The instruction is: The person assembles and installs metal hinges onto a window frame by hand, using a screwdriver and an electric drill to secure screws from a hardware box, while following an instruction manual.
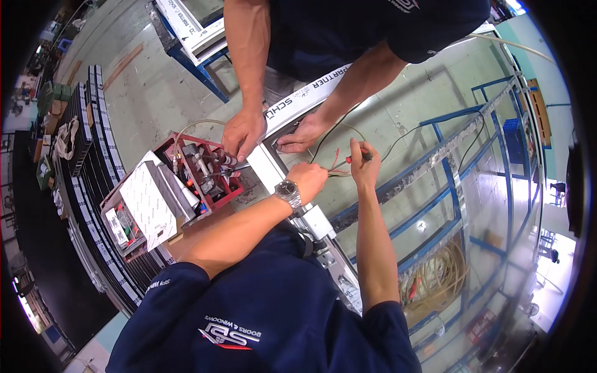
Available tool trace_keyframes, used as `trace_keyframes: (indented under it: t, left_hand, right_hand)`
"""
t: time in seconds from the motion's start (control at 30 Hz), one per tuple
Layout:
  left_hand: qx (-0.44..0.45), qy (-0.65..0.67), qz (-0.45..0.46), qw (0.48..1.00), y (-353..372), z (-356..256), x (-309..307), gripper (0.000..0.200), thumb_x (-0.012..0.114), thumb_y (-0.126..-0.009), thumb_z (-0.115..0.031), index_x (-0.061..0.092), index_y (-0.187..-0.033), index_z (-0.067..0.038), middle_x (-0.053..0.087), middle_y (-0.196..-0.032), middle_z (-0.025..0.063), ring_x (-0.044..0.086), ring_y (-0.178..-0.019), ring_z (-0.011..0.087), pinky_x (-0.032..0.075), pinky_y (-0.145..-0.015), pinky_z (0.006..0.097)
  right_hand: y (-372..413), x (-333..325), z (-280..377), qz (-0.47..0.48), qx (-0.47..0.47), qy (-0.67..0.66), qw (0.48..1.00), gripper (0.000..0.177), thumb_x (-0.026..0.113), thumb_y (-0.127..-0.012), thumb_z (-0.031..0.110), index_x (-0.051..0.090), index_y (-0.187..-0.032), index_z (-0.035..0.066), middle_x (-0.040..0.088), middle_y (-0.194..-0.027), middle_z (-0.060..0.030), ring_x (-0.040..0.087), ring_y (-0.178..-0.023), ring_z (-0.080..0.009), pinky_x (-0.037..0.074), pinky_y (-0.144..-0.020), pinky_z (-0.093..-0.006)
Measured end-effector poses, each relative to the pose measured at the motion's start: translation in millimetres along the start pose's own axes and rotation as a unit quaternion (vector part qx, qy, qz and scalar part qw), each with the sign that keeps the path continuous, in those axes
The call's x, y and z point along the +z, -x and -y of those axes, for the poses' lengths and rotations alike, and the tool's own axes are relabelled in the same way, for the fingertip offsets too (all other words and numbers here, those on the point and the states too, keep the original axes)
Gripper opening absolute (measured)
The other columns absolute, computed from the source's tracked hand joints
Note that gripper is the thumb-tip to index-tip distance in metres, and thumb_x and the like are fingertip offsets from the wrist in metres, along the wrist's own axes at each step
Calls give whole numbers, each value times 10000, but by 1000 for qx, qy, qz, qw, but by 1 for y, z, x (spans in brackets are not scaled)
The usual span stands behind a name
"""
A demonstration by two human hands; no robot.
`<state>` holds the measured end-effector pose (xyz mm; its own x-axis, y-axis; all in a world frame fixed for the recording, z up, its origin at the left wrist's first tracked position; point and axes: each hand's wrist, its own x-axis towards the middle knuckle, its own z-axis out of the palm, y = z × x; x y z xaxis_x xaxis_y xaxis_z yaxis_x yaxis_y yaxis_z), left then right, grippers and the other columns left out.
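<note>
My left hand (309,180), below a silver wristwatch (287,189), has its fingers closed at the end of several thin wires (339,173), one of them red. My right hand (364,166) is closed round a small red-and-black-handled tool (367,156), whose exact kind I cannot make out. The tool is beside the wires, just right of my left hand. Under my left wrist runs a white window frame profile (267,168) with printed film on it. Across from me, a co-worker's hands (244,133) are at the same profile.
A red toolbox (214,202) with tools and a white sheet (146,199) stands left of the frame. Blue metal stands (448,180) and a coiled hose (438,273) are to the right. Dark profiles (93,205) are stacked at far left. A black cable (333,127) hangs across the opening.
</note>
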<state>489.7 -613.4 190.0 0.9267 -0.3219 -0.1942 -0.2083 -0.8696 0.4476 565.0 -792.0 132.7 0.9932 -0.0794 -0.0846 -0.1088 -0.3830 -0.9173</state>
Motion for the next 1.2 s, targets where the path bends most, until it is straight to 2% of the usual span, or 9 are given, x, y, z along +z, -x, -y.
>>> trace_keyframes:
  t: [0.07, 0.17, 0.27, 0.47, 0.57, 0.67, 0.87, 0.97, 1.2]
  left_hand:
    - [-6, 14, 17, 1000, -1, 1, -2, 152, 560, -846, -81, 697, -874, -20, 696, -848, 206, 702, -812, 393, 564, -727, 484]
    - [-14, 21, 42, 999, -2, 1, -4, 153, 558, -844, -67, 688, -904, -11, 693, -876, 214, 696, -837, 403, 558, -750, 487]
    - [-16, 14, 40, 999, 0, 2, -3, 158, 563, -844, -72, 684, -921, -8, 691, -870, 217, 694, -831, 409, 555, -749, 492]
    - [-23, 15, 46, 999, -2, 1, -2, 172, 551, -859, -95, 701, -869, -11, 688, -828, 232, 700, -826, 412, 565, -738, 503]
    - [-7, 7, 50, 999, -8, 13, 10, 163, 568, -877, -117, 689, -930, -22, 681, -827, 239, 687, -805, 419, 548, -738, 506]
    - [15, 42, 52, 998, -12, 22, 12, 149, 594, -880, -148, 665, -901, -18, 662, -786, 245, 663, -787, 436, 512, -736, 526]
    - [1, 82, 69, 994, -14, 30, 11, 180, 605, -881, -167, 628, -816, 0, 646, -774, 251, 644, -813, 442, 480, -736, 544]
    - [-7, 77, 78, 994, -13, 23, 7, 185, 604, -883, -170, 627, -815, 2, 644, -773, 253, 641, -810, 448, 479, -742, 545]
    - [10, 81, 106, 991, -17, 22, 0, 174, 597, -874, -162, 637, -838, 3, 651, -779, 249, 644, -798, 440, 487, -739, 527]
  right_hand:
    - [4, -3, 12, 29, -6, -51, 998, 230, 665, -956, 195, 670, -860, -13, 607, -681, -31, 553, -611, -85, 446, -588, -235]
    - [3, 7, 14, -42, -143, -159, 976, 154, 666, -948, 136, 683, -934, -16, 610, -724, -21, 535, -612, -77, 441, -566, -222]
    - [0, 3, 8, 19, -78, -157, 984, 152, 655, -958, 134, 688, -996, -9, 624, -771, -23, 539, -629, -76, 455, -554, -236]
    - [-6, -5, 36, 57, 52, 29, 997, 196, 633, -927, 148, 705, -957, -32, 663, -712, -109, 679, -704, -150, 506, -608, -322]
    - [-19, -7, 36, 86, 52, 203, 974, 275, 642, -901, 224, 706, -903, -43, 652, -666, -142, 707, -723, -221, 519, -662, -371]
    - [-19, -11, 43, 117, 58, 190, 973, 366, 652, -902, 331, 693, -943, -31, 693, -781, -144, 694, -714, -264, 521, -731, -399]
    - [-4, -18, -8, 103, -40, -179, 978, 532, 594, -982, 407, 587, -1266, -43, 698, -1014, -64, 620, -925, -171, 482, -835, -320]
    - [-5, -28, -13, 157, 13, -148, 976, 507, 558, -1009, 413, 620, -1229, -39, 699, -1014, -62, 610, -980, -170, 474, -890, -319]
    - [-22, -47, 18, 187, 21, 26, 982, 539, 617, -937, 470, 698, -1106, -36, 702, -924, -160, 640, -890, -223, 490, -837, -348]
